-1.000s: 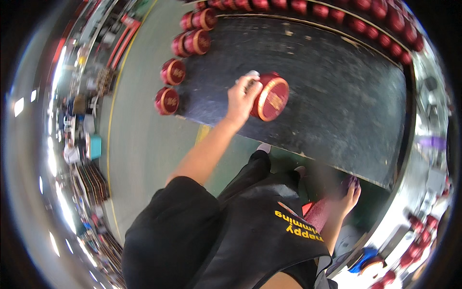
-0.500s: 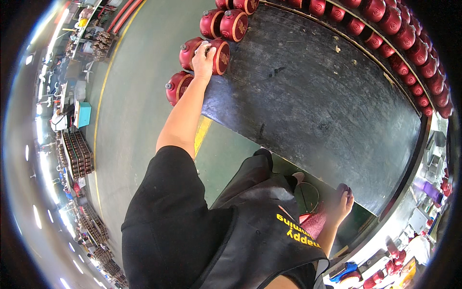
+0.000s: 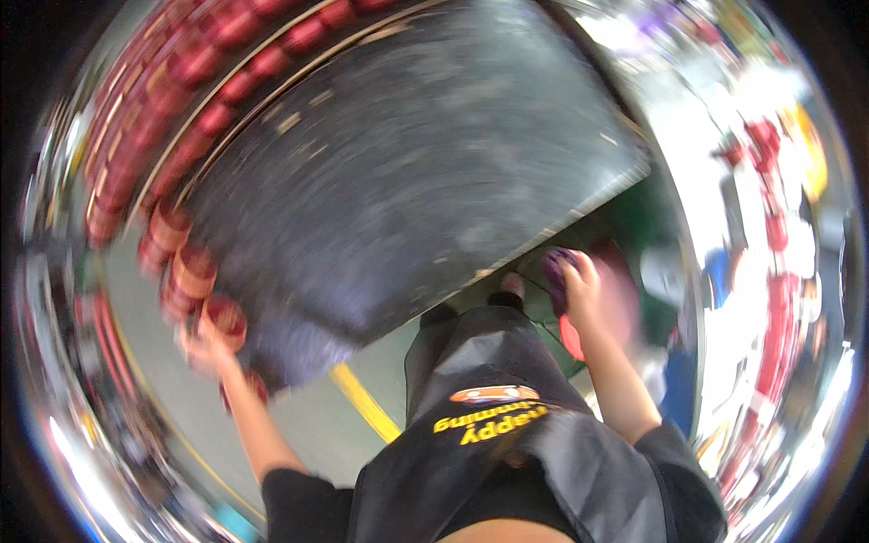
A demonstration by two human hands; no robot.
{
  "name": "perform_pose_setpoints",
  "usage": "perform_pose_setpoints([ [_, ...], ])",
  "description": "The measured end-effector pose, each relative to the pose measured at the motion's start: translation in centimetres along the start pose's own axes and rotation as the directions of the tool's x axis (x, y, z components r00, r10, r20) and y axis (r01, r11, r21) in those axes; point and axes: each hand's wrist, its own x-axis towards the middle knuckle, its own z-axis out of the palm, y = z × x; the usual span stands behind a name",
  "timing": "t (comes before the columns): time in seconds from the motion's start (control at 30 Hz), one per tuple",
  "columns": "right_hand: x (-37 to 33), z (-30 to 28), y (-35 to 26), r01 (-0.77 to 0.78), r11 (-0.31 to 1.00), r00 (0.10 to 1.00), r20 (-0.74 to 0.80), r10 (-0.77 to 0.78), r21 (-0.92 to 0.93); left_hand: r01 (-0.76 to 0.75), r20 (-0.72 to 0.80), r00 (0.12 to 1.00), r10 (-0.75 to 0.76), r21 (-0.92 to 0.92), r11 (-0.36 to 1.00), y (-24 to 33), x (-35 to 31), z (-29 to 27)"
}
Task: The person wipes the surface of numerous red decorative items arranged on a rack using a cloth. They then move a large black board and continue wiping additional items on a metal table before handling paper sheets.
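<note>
left hand [image 3: 208, 349] at a red, barrel-shaped drum [image 3: 230, 323]; right hand [image 3: 584, 286] closed around a dark purple wad [image 3: 556, 270].
head view: the drum sits at the left edge of the black worktop [image 3: 425, 163], toward its near corner; blur hides whether the left hand grips it.

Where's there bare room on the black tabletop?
Middle and right of the black tabletop: bare between the near edge, the dark right-hand border and the red containers at the left end. Crowded: that left end, with the left hand there too; more red rows line the far side.
</note>
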Motion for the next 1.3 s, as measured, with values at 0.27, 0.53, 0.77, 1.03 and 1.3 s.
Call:
perform_pose_setpoints([
  [0.27, -0.6, -13.8, 3.8, -0.151, 0.749, 0.932, -0.16, 0.326, 0.645, -0.043, 0.267, 0.778, 0.569, -0.881, 0.471, 45.8, -11.3, 2.2],
  [0.53, -10.1, -31.9, 15.1, 0.14, 0.467, 0.686, -0.426, 0.59, 0.873, 0.534, -0.033, 0.038, 0.999, -0.844, -0.049, 94.3, -41.2, -8.4],
  [0.77, -17.8, -35.4, 19.4, 0.35, 0.219, 0.576, -0.393, 0.716, 0.911, 0.542, 0.236, -0.376, 0.896, -0.729, 0.419, 109.1, -55.0, -11.3],
  [1.03, -13.9, -37.4, 19.1, 0.374, 0.179, 0.622, -0.39, 0.679, 0.91, 0.343, 0.256, -0.576, 0.776, -0.786, 0.514, 110.7, -54.6, -14.2],
  [1.3, -7.2, -41.9, 16.6, 0.362, 0.277, 0.693, -0.456, 0.559, 0.89, 0.254, 0.1, -0.608, 0.787, -0.915, 0.312, 112.2, -53.5, -15.3],
])
